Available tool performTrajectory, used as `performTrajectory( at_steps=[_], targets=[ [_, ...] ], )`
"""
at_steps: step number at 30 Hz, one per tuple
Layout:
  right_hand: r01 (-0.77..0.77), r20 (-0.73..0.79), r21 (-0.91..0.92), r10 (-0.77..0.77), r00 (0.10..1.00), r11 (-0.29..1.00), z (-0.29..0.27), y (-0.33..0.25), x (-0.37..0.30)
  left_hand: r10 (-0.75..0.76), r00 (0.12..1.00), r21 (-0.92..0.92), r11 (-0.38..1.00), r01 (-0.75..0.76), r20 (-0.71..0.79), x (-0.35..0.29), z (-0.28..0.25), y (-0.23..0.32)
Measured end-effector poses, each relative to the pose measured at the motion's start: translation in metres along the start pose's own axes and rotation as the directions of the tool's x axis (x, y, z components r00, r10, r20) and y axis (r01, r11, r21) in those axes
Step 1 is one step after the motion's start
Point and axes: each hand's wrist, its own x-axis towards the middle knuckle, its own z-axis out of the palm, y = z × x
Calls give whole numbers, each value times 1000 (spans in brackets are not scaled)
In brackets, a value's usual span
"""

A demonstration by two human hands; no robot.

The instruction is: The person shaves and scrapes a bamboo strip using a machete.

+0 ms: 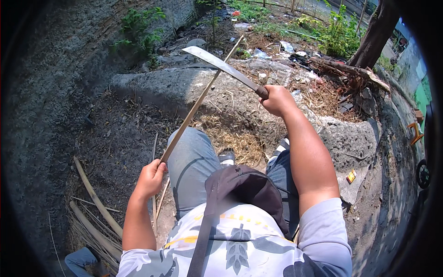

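Observation:
My left hand (pixel 150 179) is closed around the lower end of a long, thin bamboo strip (pixel 196 107), which slants up and away to the right past my left knee. In my right hand (pixel 278 100) is the dark handle of a machete (pixel 227 67), gripped firmly with the arm reaching forward. Its curved, pale metal blade points to the left and crosses in front of the strip's upper part. Whether the blade's edge touches the strip, I cannot tell.
A rough concrete block (pixel 175 85) lies across the front, with pale shavings (pixel 237 143) below it. Several bamboo pieces (pixel 94 198) lie at lower left, near blue denim (pixel 79 261). A wall (pixel 60 92) rises left; a tree trunk (pixel 376 34) and litter stand far right. A dark bag (pixel 249 184) covers my lap.

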Motion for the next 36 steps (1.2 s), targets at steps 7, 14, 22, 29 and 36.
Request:
performTrajectory(
  at_steps=[7, 14, 22, 29, 36],
  targets=[
    [-194, 56, 150, 187, 981, 969, -6, 25, 3, -20, 998, 42, 999, 18, 61, -12, -4, 5],
    [194, 190, 117, -214, 958, 974, 3, -34, -21, -1, 999, -12, 1000, 1, -53, 1, 12, 12],
    [448, 212, -107, -420, 882, 888, -16, -45, -29, 64, 997, 19, 998, -64, 33, -12, 10, 22],
    [-65, -20, 269, 73, 997, 961, -10, 35, 8, 72, 996, 7, 997, -73, 59, -34, 3, 25],
    [279, 155, 148, -301, 941, 949, -22, -42, -32, 84, 984, 22, 996, -81, -155, -8, 28, 32]
  ],
)
